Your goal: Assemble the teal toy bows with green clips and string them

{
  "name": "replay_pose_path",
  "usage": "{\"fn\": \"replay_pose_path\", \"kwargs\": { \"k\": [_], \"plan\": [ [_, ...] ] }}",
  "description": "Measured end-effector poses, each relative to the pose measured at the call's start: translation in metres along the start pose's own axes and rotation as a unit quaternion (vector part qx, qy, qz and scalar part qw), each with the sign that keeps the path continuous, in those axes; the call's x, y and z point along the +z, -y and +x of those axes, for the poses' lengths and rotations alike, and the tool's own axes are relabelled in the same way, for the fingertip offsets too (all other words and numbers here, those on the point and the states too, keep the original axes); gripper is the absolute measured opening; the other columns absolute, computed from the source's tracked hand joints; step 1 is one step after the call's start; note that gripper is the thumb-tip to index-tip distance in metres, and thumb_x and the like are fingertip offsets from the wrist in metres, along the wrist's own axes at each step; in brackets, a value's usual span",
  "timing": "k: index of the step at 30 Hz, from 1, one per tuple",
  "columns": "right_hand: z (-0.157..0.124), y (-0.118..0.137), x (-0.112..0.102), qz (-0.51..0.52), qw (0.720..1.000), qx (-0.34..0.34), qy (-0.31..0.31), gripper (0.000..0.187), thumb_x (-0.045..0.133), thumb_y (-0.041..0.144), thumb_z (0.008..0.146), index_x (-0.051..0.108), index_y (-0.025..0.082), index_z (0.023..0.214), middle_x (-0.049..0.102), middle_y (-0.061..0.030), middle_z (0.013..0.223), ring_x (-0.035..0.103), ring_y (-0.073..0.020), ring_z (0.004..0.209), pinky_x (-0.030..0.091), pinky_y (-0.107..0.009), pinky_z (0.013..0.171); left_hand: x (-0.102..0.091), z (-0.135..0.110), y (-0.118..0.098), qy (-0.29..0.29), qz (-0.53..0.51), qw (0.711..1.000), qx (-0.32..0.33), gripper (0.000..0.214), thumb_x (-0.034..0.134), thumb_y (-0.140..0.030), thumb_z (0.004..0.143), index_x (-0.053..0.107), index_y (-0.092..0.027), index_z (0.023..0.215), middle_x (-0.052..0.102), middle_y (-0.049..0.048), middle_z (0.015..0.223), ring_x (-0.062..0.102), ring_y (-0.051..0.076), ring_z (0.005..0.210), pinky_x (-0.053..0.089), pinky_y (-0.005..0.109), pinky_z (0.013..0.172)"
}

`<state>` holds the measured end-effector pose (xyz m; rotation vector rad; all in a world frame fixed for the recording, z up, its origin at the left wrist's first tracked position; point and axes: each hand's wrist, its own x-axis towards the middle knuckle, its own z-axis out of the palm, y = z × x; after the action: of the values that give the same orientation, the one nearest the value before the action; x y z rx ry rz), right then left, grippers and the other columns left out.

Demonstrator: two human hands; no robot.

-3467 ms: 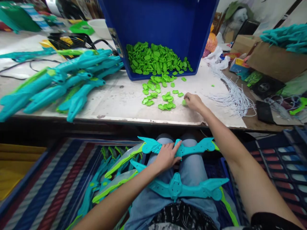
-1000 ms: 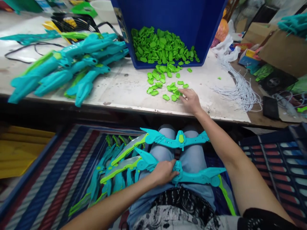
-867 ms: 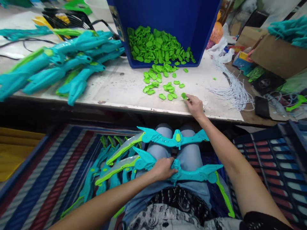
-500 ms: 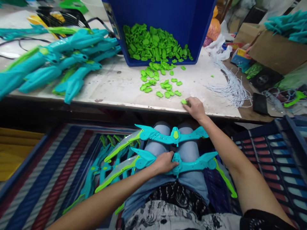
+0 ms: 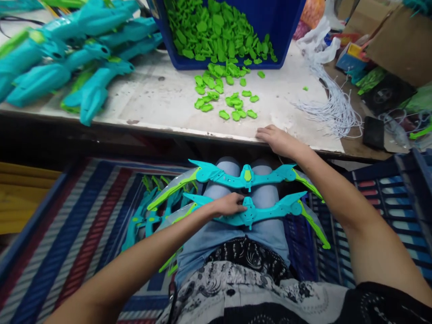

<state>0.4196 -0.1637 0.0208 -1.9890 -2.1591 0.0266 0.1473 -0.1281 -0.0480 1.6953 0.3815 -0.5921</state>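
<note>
Right hand (image 5: 278, 139) lies knuckles-up, its palm hidden.

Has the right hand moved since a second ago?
Yes. The right hand has drawn back from the green pieces toward the person, and now sits at the front edge of the table.

No words, labels, brands or numbers can be read anywhere in view. Far beyond your right hand (image 5: 278, 139), toward the back of the table, a small coloured box (image 5: 351, 56) carries printing, but it is too blurred to make out.
</note>
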Motion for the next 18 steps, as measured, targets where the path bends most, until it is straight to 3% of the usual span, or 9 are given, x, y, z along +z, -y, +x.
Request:
{"fn": "replay_pose_path", "kwargs": {
  "k": [4,12,15,18],
  "plan": [
    [-0.018,0.001,0.003,-0.019,0.999,-0.026,0.006,0.046,0.037,0.004,0.085,0.053,0.010,0.128,0.056,-0.0146,0.133,0.051,-0.0265,0.117,0.043,-0.048,0.100,0.000,0.000,-0.001,0.003,-0.018,1.000,-0.003,0.023,0.059,-0.037,0.069,0.058,-0.017,0.079,0.059,0.0013,0.074,0.051,0.016,0.068,0.040,0.024,0.060],
    [-0.023,-0.012,0.011,0.035,0.993,0.054,-0.096,0.020,0.056,0.027,0.089,0.068,0.018,0.103,0.066,-0.0099,0.114,0.057,-0.0261,0.105,0.044,-0.048,0.094,-0.003,0.001,-0.002,0.013,-0.029,0.999,-0.006,0.022,0.061,-0.037,0.068,0.060,-0.017,0.078,0.059,0.0014,0.071,0.051,0.016,0.065,0.038,0.023,0.056],
    [-0.036,0.013,0.013,0.040,0.987,0.085,-0.133,0.020,0.055,0.028,0.091,0.069,0.018,0.100,0.066,-0.0129,0.113,0.056,-0.0263,0.105,0.043,-0.047,0.095,-0.005,0.003,0.002,0.031,-0.061,0.998,-0.012,0.024,0.063,-0.037,0.068,0.063,-0.017,0.080,0.062,0.0020,0.074,0.053,0.016,0.067,0.039,0.023,0.057],
    [-0.070,0.066,0.023,0.097,0.983,0.067,-0.139,0.020,0.057,0.031,0.090,0.068,0.017,0.100,0.068,-0.0126,0.112,0.058,-0.0242,0.106,0.047,-0.043,0.094,-0.006,0.006,0.005,0.034,-0.095,0.995,-0.018,0.023,0.065,-0.036,0.067,0.065,-0.017,0.080,0.062,0.0015,0.071,0.051,0.015,0.065,0.039,0.023,0.057]
  ]
}}
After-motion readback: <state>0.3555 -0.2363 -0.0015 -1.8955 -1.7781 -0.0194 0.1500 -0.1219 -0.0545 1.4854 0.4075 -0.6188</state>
